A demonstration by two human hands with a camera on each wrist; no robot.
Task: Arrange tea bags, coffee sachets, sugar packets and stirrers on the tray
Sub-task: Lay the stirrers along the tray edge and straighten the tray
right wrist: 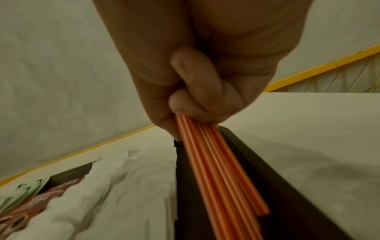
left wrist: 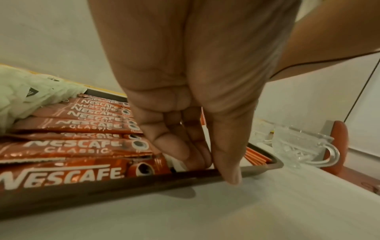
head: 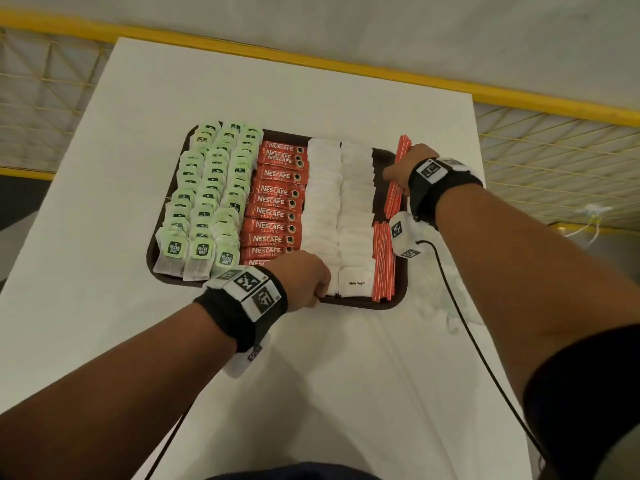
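Stirrers (head: 399, 174) are hanging over the tray's (head: 346, 301) right edge near its far corner, the right hand's (head: 398, 173) fingers (right wrist: 197, 100) curling round the bundle. The left hand (head: 306, 280) is pinching the tray's near rim. Loosening that grip could be scattering stirrers onto the table (head: 173, 91). Their long axis is running near-to-far.
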